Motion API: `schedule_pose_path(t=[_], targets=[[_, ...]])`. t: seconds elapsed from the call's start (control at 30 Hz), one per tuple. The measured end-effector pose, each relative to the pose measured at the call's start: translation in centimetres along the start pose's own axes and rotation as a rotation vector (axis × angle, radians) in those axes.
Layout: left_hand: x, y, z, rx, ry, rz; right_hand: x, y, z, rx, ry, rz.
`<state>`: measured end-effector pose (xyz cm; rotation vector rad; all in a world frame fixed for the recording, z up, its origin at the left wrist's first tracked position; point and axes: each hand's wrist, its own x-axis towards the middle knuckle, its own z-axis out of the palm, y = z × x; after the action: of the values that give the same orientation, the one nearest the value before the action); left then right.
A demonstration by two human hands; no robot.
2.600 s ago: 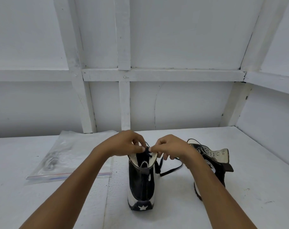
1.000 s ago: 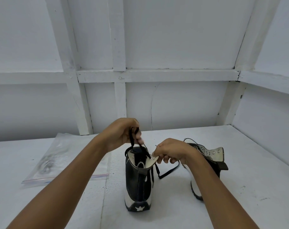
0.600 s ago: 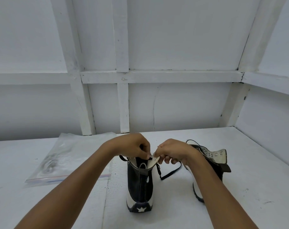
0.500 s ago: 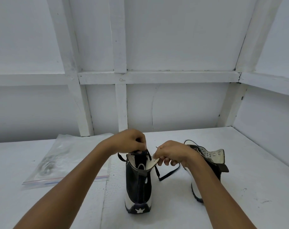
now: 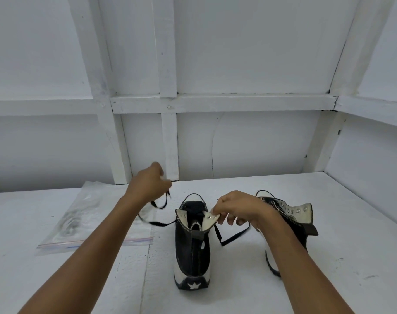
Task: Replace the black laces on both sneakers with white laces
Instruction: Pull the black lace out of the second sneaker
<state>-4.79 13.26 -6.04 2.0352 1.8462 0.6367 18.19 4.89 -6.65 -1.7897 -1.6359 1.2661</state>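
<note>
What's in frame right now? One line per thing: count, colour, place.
centre sneaker: 1, black and white high-top, upright mid-table, heel toward the camera
second sneaker: 1, black and white, right of the first, partly behind the right forearm
black lace: 1, on the centre sneaker, ends trailing off both sides
zip bag: 1, clear plastic, flat on the table's left; contents unclear
table: 1, white
wall: white, framed with beams
left hand: raised, holds the black lace
right hand: pinches the centre sneaker's right collar flap
</note>
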Motion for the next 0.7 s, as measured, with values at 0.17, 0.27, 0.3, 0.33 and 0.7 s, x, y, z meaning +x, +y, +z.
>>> schedule_pose_path(t=[0.17,0.27,0.3,0.33,0.7], targets=[[-0.8,-0.2,0.4,0.111,-0.225,0.044,0.0,-0.2,-0.1,-0.014,0.059,-0.054],[-1.8,1.0,-0.2,-0.124,-0.385,0.061,0.3,-0.5,0.0,-0.030,0.093,-0.119],[-2.2,1.4,-0.4,-0.106,-0.433,0.086,0.4,-0.8,0.1,-0.042,0.098,-0.142],[-2.5,1.7,-0.5,-0.062,-0.473,0.112,0.5,-1.1,0.3,-0.054,0.098,-0.165],[-3.3,1.1,0.0,-0.103,-0.622,0.055,2.5,-3.5,2.2,-0.333,0.002,-0.223]])
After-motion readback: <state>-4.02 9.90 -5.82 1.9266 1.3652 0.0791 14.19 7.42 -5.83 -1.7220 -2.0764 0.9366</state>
